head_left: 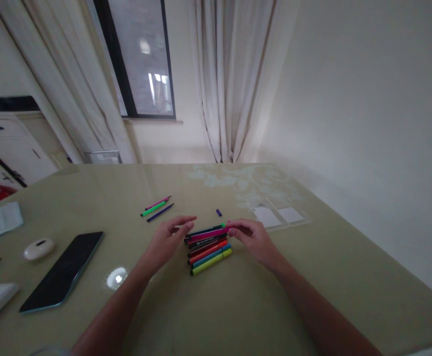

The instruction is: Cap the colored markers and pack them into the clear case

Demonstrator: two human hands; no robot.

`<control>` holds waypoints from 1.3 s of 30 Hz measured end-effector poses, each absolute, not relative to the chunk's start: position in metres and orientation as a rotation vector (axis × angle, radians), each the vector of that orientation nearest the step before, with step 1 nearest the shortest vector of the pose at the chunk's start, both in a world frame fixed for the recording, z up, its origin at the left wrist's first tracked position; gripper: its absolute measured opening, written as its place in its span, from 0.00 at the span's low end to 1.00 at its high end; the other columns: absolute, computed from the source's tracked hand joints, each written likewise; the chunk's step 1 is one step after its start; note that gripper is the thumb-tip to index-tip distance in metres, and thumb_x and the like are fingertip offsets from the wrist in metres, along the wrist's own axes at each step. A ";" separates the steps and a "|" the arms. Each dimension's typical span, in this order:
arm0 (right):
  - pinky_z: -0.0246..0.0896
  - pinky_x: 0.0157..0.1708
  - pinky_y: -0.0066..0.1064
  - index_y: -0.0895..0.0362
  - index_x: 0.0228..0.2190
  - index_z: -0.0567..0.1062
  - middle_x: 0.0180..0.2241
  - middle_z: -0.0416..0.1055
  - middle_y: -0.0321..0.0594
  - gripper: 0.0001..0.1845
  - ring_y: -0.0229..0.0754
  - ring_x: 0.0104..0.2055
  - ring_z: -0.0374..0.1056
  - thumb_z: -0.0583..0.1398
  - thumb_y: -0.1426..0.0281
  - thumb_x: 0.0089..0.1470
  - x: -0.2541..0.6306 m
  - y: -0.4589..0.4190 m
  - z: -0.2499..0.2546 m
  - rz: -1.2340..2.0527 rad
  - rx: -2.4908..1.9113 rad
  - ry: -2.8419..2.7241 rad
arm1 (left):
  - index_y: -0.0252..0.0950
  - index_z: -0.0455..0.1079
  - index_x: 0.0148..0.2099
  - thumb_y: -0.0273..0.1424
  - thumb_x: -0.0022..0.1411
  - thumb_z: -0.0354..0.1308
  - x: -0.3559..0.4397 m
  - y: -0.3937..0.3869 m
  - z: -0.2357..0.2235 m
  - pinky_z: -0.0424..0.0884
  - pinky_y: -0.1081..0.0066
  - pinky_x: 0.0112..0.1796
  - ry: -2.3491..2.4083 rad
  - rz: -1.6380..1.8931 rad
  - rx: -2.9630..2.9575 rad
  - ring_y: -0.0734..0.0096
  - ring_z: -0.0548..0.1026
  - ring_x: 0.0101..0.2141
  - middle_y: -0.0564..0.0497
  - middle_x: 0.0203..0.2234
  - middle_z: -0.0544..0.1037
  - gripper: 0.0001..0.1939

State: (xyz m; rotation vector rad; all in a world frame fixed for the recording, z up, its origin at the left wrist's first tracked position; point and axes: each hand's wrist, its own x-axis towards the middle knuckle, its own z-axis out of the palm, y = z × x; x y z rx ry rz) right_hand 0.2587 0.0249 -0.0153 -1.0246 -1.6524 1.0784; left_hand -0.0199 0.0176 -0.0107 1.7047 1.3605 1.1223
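Observation:
Several felt-tip markers lie side by side in a row on the table, among them a yellow-green marker [212,262] nearest me and an orange-red marker [209,252]. At the far side of the row, my right hand [251,240] pinches the right end of a magenta marker [208,235] between thumb and fingertips. My left hand [169,237] hovers by the row's left end, fingers apart and nothing in them. Farther off lie an uncapped green marker [154,208], an uncapped purple marker [160,212] and a pink marker [157,203]. A small purple cap [219,212] lies alone beyond the row.
On the left are a dark-screened tablet [64,272], a round white case [39,248], a folded pale cloth [1,221] and a small shiny round object [116,278]. A clear frame with white cards [268,216] lies at right. The table [216,316] reaches toward a wall and curtains.

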 end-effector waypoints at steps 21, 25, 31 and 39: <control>0.64 0.43 0.31 0.58 0.40 0.82 0.39 0.81 0.45 0.12 0.44 0.41 0.74 0.60 0.66 0.63 0.235 0.087 -0.021 0.432 -1.468 -1.962 | 0.36 0.75 0.46 0.45 0.60 0.57 -0.075 0.053 -0.046 0.76 0.60 0.42 1.749 1.331 1.632 0.57 0.81 0.38 0.42 0.38 0.83 0.20; 0.65 0.45 0.33 0.60 0.42 0.81 0.41 0.81 0.49 0.11 0.48 0.44 0.75 0.65 0.74 0.56 0.215 0.111 -0.021 0.426 -1.615 -2.009 | 0.34 0.77 0.45 0.50 0.55 0.63 -0.064 0.051 -0.041 0.78 0.61 0.43 1.557 1.427 1.549 0.58 0.82 0.39 0.42 0.39 0.84 0.25; 0.69 0.47 0.35 0.58 0.46 0.80 0.41 0.81 0.46 0.15 0.44 0.43 0.76 0.61 0.75 0.57 0.220 0.108 -0.016 0.523 -1.503 -1.899 | 0.35 0.80 0.41 0.48 0.50 0.71 -0.051 0.041 -0.027 0.78 0.57 0.46 1.411 1.499 1.357 0.57 0.83 0.40 0.44 0.37 0.85 0.23; 0.74 0.39 0.37 0.57 0.38 0.82 0.35 0.82 0.44 0.18 0.45 0.37 0.78 0.70 0.58 0.50 0.259 0.043 -0.017 1.103 -1.051 -1.348 | 0.37 0.81 0.45 0.46 0.53 0.71 -0.027 0.027 -0.016 0.78 0.64 0.43 1.290 1.438 1.356 0.61 0.81 0.40 0.45 0.39 0.85 0.22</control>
